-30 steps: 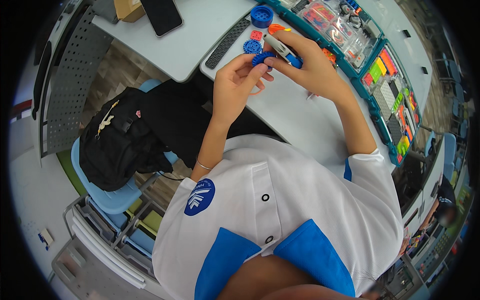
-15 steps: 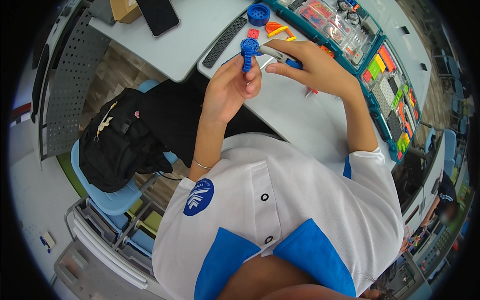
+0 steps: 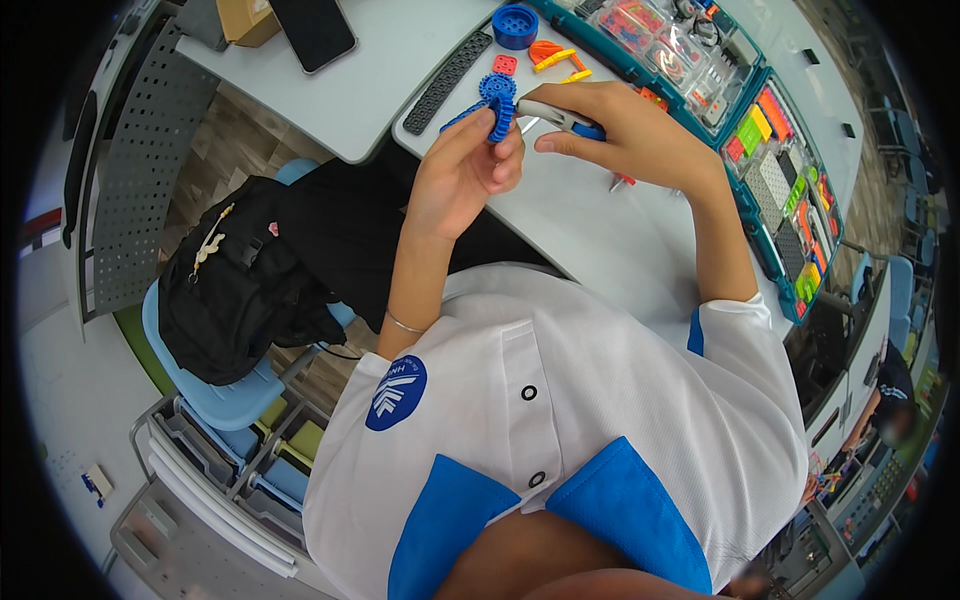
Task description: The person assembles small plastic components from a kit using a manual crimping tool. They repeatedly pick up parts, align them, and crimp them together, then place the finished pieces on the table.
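Note:
Between the thumb and fingers of my left hand (image 3: 468, 175) is a blue toothed gear (image 3: 503, 120), seen nearly edge-on. Directly beyond it shows a second blue gear (image 3: 497, 87); whether the two are joined I cannot tell. A blue piece sticks out to the left from behind my left thumb, partly hidden. My right hand (image 3: 625, 130) is closed around grey-and-blue pliers (image 3: 560, 115), whose tip points left, close beside the held gear. Just beyond the gears lie a small red square plate (image 3: 505, 65) and an orange-and-yellow part (image 3: 555, 60).
A dark beaded strip (image 3: 447, 85) and a blue wheel (image 3: 515, 27) lie on the white table (image 3: 590, 225). An open teal case (image 3: 735, 160) of building parts stands to the right. A phone (image 3: 313, 32) rests at left. Below, a black backpack (image 3: 245, 275) sits on a blue chair.
The held blue gear has turned and tilted, and more of the blue piece shows left of my thumb. The pliers' tip stays beside it, and my right hand has barely moved.

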Tool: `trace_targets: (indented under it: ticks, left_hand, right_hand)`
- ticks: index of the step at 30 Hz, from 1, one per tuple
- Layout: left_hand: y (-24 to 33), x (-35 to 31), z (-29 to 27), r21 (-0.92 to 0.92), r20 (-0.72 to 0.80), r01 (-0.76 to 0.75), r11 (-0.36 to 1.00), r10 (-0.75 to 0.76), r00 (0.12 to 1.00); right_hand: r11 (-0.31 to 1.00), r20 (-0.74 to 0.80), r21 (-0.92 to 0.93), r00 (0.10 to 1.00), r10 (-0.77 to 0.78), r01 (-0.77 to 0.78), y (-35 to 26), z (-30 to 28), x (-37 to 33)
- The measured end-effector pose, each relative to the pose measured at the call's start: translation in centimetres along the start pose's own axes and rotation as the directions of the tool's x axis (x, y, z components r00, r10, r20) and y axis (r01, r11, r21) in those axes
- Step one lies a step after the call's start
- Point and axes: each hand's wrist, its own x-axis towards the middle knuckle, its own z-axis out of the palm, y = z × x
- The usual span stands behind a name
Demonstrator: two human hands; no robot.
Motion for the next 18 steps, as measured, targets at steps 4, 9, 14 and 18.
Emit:
trace_targets:
  ticks: [4, 9, 14, 18]
  left_hand:
    - [-0.1, 0.0, -0.1, -0.033, 0.047, -0.009, 0.999, 0.01, 0.999]
    - [0.1, 0.0, 0.1, -0.023, 0.029, -0.003, 1.0, 0.003, 1.0]
    - [0.3, -0.2, 0.1, 0.081, 0.044, -0.011, 0.997, 0.008, 0.999]
    - [0.7, -0.5, 0.4, 0.034, 0.036, 0.013, 0.999, -0.015, 0.999]
  right_hand:
    - [0.992, -0.05, -0.098, 0.995, -0.081, 0.076, 0.8, 0.0, -0.1]
    - [0.998, 0.024, -0.064, 0.999, 0.031, -0.029, 0.0, -0.2, -0.2]
    - [0.995, -0.027, -0.092, 0.999, -0.031, 0.029, 0.7, 0.5, -0.1]
    - [0.989, 0.058, -0.025, 0.987, 0.148, -0.147, -0.9, 0.0, 0.1]
